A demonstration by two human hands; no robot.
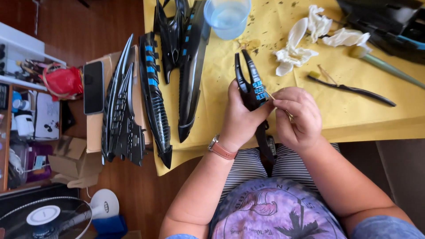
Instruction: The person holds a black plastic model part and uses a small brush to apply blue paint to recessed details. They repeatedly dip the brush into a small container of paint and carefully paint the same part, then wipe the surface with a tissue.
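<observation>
Left hand (pixel 241 116) grips a black forked plastic model part with blue panels (pixel 250 82); right hand (pixel 297 116) pinches a thin wooden stick (pixel 269 94). Several painted black pieces (pixel 152 95) lie finished alongside.

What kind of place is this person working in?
Probably a home hobby corner for model painting: black model parts with blue details on a stained yellow table cover, a cup of water, and the left hand holding another piece.
</observation>
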